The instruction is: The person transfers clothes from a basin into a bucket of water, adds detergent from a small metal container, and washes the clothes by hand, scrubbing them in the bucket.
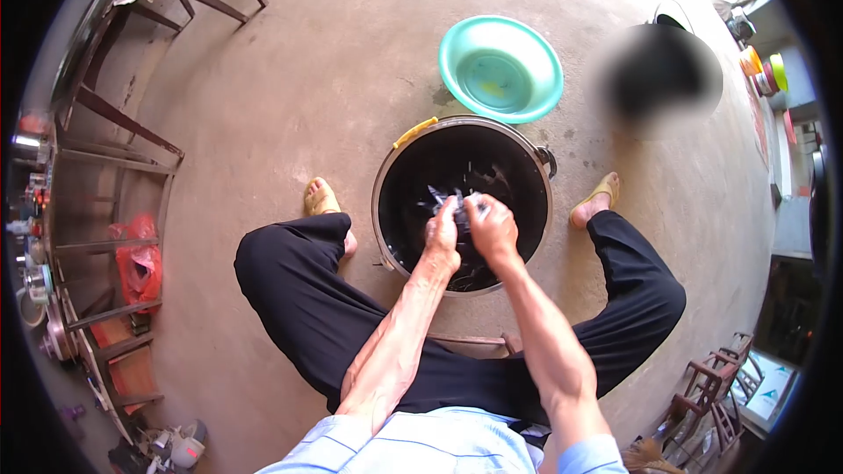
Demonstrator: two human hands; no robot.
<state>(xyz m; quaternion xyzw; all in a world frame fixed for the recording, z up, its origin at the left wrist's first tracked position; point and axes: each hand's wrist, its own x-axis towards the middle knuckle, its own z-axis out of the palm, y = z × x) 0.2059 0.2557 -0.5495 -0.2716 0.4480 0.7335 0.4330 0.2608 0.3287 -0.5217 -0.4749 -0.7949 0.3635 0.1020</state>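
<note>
Between my knees stands a large dark bucket (406, 177) with a yellow grip on its handle. Dark, glossy pieces with pale, thin bits among them lie inside it. Over its middle, my left hand (443, 235) and my right hand (494, 230) are closed close together. A small bunch of dark, glossy strips (458, 204) with whitish ends shows between my fingers. What exactly these strips are I cannot make out. Both hands look wet or shiny.
A green plastic basin (529, 51) sits just beyond the bucket, with a little liquid in its bottom. A blurred dark container (659, 79) stands at the far right. Wooden furniture (114, 158) with a red plastic bag (140, 268) lines the left; small wooden chairs (709, 382) are at lower right.
</note>
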